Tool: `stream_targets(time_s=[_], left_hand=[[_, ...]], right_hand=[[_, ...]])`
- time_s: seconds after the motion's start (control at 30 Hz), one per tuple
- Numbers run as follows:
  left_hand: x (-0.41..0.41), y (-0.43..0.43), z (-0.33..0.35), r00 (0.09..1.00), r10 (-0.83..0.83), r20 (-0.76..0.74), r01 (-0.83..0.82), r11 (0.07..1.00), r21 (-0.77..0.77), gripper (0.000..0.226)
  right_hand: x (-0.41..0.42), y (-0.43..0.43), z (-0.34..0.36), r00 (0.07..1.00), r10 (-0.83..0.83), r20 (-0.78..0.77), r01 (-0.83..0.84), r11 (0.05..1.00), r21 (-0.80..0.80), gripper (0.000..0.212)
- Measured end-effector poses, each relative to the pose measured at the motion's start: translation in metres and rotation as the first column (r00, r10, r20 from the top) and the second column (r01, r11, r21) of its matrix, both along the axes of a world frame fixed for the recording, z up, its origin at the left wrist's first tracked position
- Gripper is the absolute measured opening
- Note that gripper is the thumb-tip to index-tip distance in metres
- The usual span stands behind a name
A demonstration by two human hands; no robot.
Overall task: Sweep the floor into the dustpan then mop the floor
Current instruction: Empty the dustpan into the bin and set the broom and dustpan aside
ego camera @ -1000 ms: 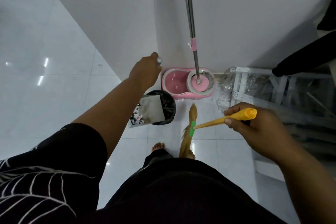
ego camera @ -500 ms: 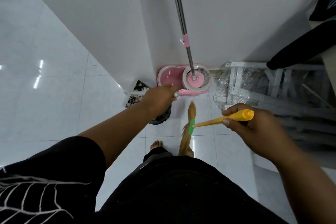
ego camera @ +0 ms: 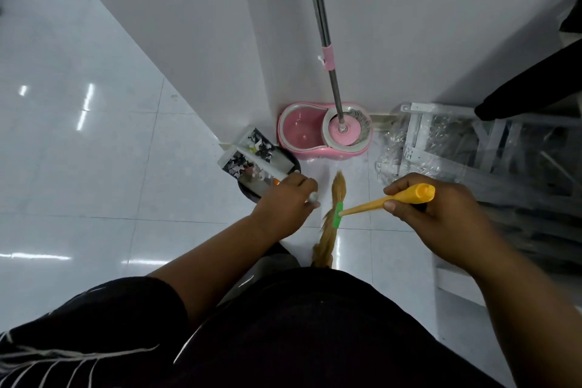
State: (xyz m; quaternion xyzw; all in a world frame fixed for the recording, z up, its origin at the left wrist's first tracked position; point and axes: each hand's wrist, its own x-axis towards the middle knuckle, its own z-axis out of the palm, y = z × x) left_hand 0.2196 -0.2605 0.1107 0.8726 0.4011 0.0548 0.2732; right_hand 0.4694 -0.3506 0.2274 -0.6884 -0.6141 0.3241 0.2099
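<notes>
Left hand (ego camera: pixel 283 206), gripping the white plastic dustpan (ego camera: pixel 263 164), has levelled it over the round black bin (ego camera: pixel 247 190) just ahead, scraps still aboard; right hand (ego camera: pixel 434 217) grips the yellow-handled straw broom (ego camera: pixel 365 208). Mopping likely waits.

A dustpan (ego camera: pixel 252 153) is held over a bin (ego camera: pixel 248 194) by the left hand (ego camera: pixel 283 203), a broom (ego camera: pixel 365 207) gripped by the right hand (ego camera: pixel 441 219).
</notes>
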Motion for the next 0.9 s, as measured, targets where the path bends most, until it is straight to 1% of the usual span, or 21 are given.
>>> stream_targets(time_s=[0.1,0.2,0.27,0.3,0.33,0.37,0.4,0.43,0.47,0.53,0.57,0.6,0.63,0.67,0.7,0.77,0.8,0.9], left_hand=[[0.0,-0.021,-0.004,0.981,0.14,0.137,-0.121,0.983,-0.138,0.032],[0.006,-0.041,-0.009,0.913,0.339,0.226,-0.273,0.921,-0.278,0.027],[0.014,-0.054,-0.015,0.844,0.501,0.189,-0.42,0.838,-0.348,0.016],[0.017,-0.062,-0.017,0.79,0.597,0.138,-0.506,0.762,-0.404,0.013],[0.021,-0.068,-0.017,0.705,0.707,0.059,-0.595,0.635,-0.493,0.016],[0.024,-0.074,-0.016,0.585,0.81,-0.037,-0.662,0.451,-0.598,0.026],[0.027,-0.078,-0.016,0.46,0.879,-0.13,-0.677,0.251,-0.692,0.036],[0.029,-0.081,-0.016,0.365,0.908,-0.203,-0.654,0.095,-0.751,0.04],[0.03,-0.084,-0.018,0.31,0.913,-0.266,-0.623,-0.016,-0.782,0.041],[0.029,-0.089,-0.024,0.205,0.899,-0.387,-0.523,-0.233,-0.82,0.031],[0.029,-0.091,-0.027,0.144,0.889,-0.434,-0.454,-0.33,-0.828,0.024],[0.028,-0.095,-0.03,0.094,0.878,-0.47,-0.404,-0.397,-0.824,0.016],[0.026,-0.098,-0.033,0.06,0.872,-0.486,-0.378,-0.431,-0.819,0.008],[0.022,-0.1,-0.037,0.029,0.879,-0.477,-0.387,-0.43,-0.816,0.007],[0.019,-0.102,-0.042,0.045,0.893,-0.448,-0.451,-0.382,-0.807,0.014],[0.011,-0.108,-0.052,0.16,0.908,-0.387,-0.612,-0.216,-0.76,0.022],[0.009,-0.111,-0.055,0.197,0.905,-0.377,-0.66,-0.162,-0.734,0.026],[0.004,-0.124,-0.065,0.237,0.893,-0.383,-0.725,-0.1,-0.682,0.042]], right_hand=[[0.004,-0.002,-0.005,0.999,0.042,-0.018,-0.042,0.999,0.0,0.008],[0.01,-0.005,-0.012,0.996,0.08,-0.041,-0.08,0.997,-0.001,0.01],[0.014,-0.006,-0.017,0.993,0.095,-0.065,-0.096,0.995,-0.007,0.011],[0.016,-0.008,-0.019,0.992,0.099,-0.074,-0.1,0.995,-0.012,0.012],[0.018,-0.009,-0.02,0.992,0.103,-0.077,-0.104,0.994,-0.016,0.013],[0.019,-0.011,-0.021,0.991,0.107,-0.075,-0.109,0.994,-0.017,0.013],[0.02,-0.014,-0.023,0.991,0.111,-0.074,-0.113,0.993,-0.018,0.013],[0.02,-0.017,-0.023,0.991,0.112,-0.073,-0.114,0.993,-0.021,0.012],[0.02,-0.021,-0.023,0.991,0.109,-0.074,-0.111,0.993,-0.025,0.012],[0.018,-0.03,-0.022,0.993,0.099,-0.069,-0.102,0.994,-0.035,0.012],[0.017,-0.036,-0.021,0.994,0.097,-0.059,-0.099,0.994,-0.04,0.012],[0.015,-0.041,-0.02,0.994,0.098,-0.047,-0.1,0.994,-0.042,0.012],[0.012,-0.047,-0.019,0.994,0.099,-0.038,-0.1,0.994,-0.041,0.012],[0.009,-0.052,-0.018,0.995,0.095,-0.034,-0.096,0.995,-0.038,0.012],[0.007,-0.057,-0.017,0.996,0.088,-0.033,-0.09,0.995,-0.038,0.011],[0.0,-0.068,-0.014,0.997,0.075,-0.023,-0.076,0.996,-0.046,0.011],[-0.003,-0.073,-0.013,0.997,0.072,-0.02,-0.073,0.996,-0.049,0.01],[-0.01,-0.087,-0.012,0.998,0.064,-0.023,-0.065,0.996,-0.059,0.01]])
